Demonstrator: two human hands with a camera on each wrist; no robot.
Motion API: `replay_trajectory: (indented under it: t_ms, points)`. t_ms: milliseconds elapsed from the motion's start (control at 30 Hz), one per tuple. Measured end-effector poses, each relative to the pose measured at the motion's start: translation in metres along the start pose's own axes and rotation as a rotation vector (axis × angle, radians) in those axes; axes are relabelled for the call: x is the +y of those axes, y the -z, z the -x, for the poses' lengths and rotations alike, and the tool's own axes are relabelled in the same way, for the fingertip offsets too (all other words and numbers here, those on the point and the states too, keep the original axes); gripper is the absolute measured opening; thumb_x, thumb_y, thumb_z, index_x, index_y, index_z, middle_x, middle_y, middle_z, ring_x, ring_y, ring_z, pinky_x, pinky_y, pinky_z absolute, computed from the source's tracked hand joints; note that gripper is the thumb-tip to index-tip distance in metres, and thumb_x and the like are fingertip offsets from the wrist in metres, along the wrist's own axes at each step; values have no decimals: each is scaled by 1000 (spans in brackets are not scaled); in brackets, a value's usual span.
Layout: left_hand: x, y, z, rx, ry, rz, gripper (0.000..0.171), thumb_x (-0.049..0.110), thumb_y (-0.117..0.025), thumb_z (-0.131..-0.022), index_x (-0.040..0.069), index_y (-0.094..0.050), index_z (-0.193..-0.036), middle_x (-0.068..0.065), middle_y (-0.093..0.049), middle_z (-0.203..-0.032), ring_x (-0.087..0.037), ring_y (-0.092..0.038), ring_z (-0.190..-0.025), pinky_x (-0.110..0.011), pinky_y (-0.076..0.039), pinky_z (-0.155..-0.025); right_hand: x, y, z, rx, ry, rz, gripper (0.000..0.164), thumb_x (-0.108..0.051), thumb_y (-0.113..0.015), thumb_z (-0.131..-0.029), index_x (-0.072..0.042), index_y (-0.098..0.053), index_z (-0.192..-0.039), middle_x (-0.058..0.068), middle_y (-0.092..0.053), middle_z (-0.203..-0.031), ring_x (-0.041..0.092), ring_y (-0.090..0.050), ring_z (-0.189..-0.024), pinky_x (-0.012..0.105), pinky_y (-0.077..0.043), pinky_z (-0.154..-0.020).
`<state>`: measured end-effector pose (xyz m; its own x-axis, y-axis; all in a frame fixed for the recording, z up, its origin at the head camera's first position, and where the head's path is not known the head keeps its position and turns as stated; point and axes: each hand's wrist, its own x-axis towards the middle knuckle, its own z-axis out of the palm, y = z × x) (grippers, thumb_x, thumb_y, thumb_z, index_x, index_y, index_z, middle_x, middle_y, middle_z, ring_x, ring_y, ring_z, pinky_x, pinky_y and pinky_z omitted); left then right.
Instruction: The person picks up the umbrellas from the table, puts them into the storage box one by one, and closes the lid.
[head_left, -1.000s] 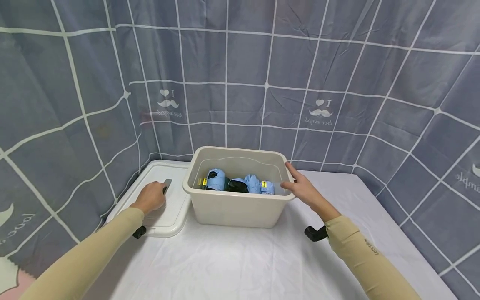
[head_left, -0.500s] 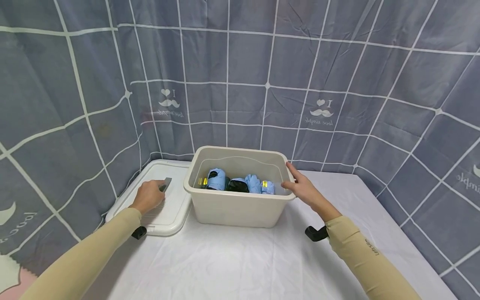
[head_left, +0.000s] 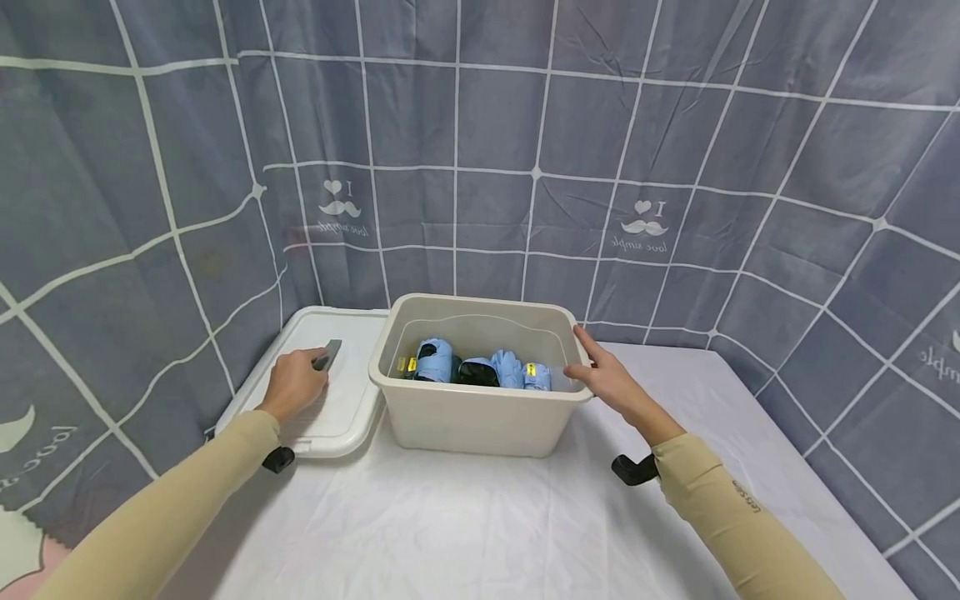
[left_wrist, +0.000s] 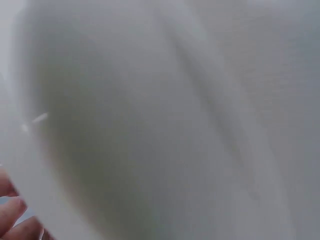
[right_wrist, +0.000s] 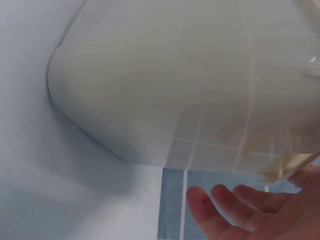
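At the left, my left hand [head_left: 295, 385] grips a grey handle [head_left: 328, 354] on the white lid [head_left: 352, 408]. The lid leans close to the beige storage bin [head_left: 465, 421]. In the left wrist view the lid [left_wrist: 150, 125] fills most of the picture, with a few fingertips [left_wrist: 11, 212] at the lower left. My right hand [head_left: 611, 385] rests over the bin's right rim, thumb over the inner side. In the right wrist view several fingers [right_wrist: 202, 207] extend loosely outside the bin wall [right_wrist: 150, 85]. Blue and black bundles [head_left: 480, 372] lie inside the bin.
A white cloth [head_left: 465, 533] covers the table. Grey-blue checked curtains [head_left: 495, 200] hang behind and at both sides, close to the lid's left and back edges. A dark wrist mount [head_left: 633, 470] sticks out under the right forearm.
The lid has risen a little off the table, together with my left hand and its handle. My right hand and the bin stay nearly where they were.
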<state>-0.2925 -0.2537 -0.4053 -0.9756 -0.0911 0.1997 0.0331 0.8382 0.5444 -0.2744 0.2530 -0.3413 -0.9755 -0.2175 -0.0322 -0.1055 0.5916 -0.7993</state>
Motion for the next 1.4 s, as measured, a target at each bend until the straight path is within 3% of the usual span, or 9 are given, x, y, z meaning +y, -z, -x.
replay_trajectory:
  t_ms: [500, 800, 1133, 1400]
  points:
    - [21, 33, -19, 44, -15, -15, 54, 5, -57, -85, -4, -58, -138, -28, -62, -131, -47, -56, -124, -58, -45, -100, -1, -1, 0, 1, 0, -8, 85, -27, -58, -96, -25, -8, -164, 12, -12, -170, 45, -33, -146, 63, -40, -108]
    - [34, 52, -31, 65, -24, -30, 54, 5, -56, -85, -4, -58, -138, -28, -63, -130, -47, -55, -124, -57, -44, -102, -5, -1, 3, -7, -8, -27, 85, -29, -58, -97, -24, -6, -164, 15, -15, -169, 43, -41, -141, 51, -53, -91]
    - [50, 71, -40, 79, -44, -47, 55, 6, -56, -84, -3, -58, -138, -27, -64, -129, -48, -53, -126, -57, -43, -102, 2, -2, 1, 2, -15, -14, 83, -28, -57, -97, -27, -8, -164, 15, -20, -167, 41, -44, -139, 45, -54, -88]
    - [63, 85, -46, 91, -42, -55, 55, 6, -55, -85, -3, -57, -139, -27, -62, -131, -47, -53, -127, -56, -42, -104, 0, -2, 1, 1, -11, -21, 82, -26, -56, -99, -27, -7, -164, 13, -15, -169, 42, -41, -142, 48, -54, -90]
